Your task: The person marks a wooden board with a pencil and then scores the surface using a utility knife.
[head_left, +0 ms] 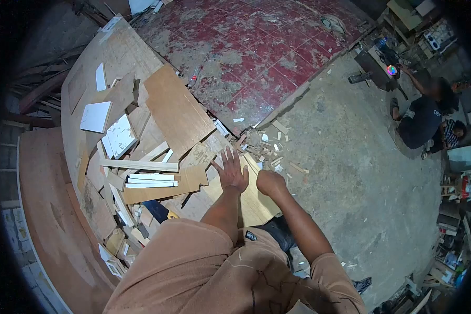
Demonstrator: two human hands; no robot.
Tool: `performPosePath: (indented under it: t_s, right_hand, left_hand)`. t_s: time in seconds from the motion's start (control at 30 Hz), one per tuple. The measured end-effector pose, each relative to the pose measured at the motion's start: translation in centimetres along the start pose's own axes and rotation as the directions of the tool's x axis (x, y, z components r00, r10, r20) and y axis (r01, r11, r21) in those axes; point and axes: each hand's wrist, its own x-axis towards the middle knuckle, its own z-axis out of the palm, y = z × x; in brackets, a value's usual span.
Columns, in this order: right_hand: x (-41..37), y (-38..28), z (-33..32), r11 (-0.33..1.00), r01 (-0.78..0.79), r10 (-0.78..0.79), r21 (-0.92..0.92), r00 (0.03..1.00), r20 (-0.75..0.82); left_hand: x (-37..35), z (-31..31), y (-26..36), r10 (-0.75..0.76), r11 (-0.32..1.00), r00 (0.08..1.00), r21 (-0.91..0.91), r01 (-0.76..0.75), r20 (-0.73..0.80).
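Observation:
My left hand [231, 171] lies flat with fingers spread on a pale wooden board [256, 201], pressing near its upper end. Close beside it, at the board's right edge, my right hand [271, 182] is closed in a fist. What that fist holds, if anything, is hidden by the fingers. The board reaches down towards my lap, and my left forearm covers part of it. Small wood offcuts [269, 149] are scattered on the floor just beyond the board.
Left of my hands lie a brown plywood sheet [175, 107], white-faced panels [96, 116], wooden strips [141, 165] and a dark blade with a yellow end [159, 211]. A raised red tiled floor [277, 47] is ahead. Two people [421, 123] sit at the right.

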Motion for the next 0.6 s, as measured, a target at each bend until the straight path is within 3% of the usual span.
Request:
performPosePath:
  t_s: [0.1,0.6]
  right_hand:
    - [-1.1,-0.8,1.2,1.0,-0.008,0.008,0.005,1.0,0.03]
    - [-0.3,2.6,4.3,0.998,0.055,-0.048,0.032,0.979,-0.196]
  left_hand:
    - [-1.5,0.4,-0.9,0.047,0.999,0.998,-0.024,-0.048,-0.039]
    - [-0.3,0.3,-0.1,0.059,0.996,0.997,-0.063,-0.062,-0.052]
